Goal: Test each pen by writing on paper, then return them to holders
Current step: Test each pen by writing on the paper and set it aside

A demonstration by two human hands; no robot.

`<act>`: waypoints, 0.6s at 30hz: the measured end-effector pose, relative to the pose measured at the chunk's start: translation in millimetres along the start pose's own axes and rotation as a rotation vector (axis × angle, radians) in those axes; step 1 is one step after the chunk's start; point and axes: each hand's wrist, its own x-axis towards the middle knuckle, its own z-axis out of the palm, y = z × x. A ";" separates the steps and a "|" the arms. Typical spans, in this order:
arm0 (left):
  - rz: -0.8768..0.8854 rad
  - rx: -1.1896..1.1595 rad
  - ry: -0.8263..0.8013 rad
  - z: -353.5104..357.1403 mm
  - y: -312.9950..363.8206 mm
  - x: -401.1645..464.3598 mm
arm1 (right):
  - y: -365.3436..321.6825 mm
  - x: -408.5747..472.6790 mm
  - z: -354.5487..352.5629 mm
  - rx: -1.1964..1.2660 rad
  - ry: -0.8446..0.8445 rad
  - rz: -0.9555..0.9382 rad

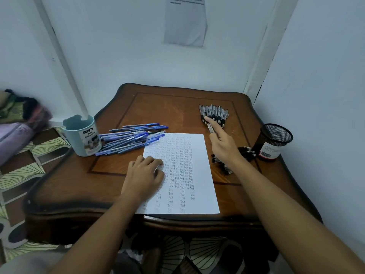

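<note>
A white sheet of paper (195, 155) covered in rows of the word "Test" lies on the wooden table (110, 167). My left hand (145, 174) rests on the sheet's left edge with curled fingers. My right hand (222, 142) reaches to a fan of black-and-clear pens (214, 113) at the back right, holding one pen (210, 127) while its forefinger touches the fan. A pile of blue pens (132, 140) lies left of the sheet. A pale blue holder (83, 138) stands at the left, a black mesh holder (273, 142) at the right.
More black pens (235, 159) lie by the mesh holder, partly hidden by my right wrist. White walls close in behind and to the right. Folded fabric (17, 119) lies off the table at the left. A paper notice (185, 20) hangs on the back wall.
</note>
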 end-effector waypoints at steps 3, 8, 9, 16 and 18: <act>0.000 -0.012 0.002 0.3 0.0 -1.8 | -1.6 -8.7 9.2 0.251 0.070 0.150; -0.015 -0.044 -0.042 -1.6 -2.0 -2.5 | -10.6 -28.5 11.7 0.655 0.064 0.335; -0.018 -0.054 -0.055 -1.7 -2.6 -2.7 | -13.0 -34.8 10.9 0.740 0.047 0.338; -0.018 -0.023 -0.129 -7.0 -0.5 -5.1 | 2.8 -75.3 13.1 0.521 0.007 0.260; -0.020 -0.033 -0.165 -11.8 3.7 -7.7 | 8.5 -83.4 15.8 0.555 -0.031 0.264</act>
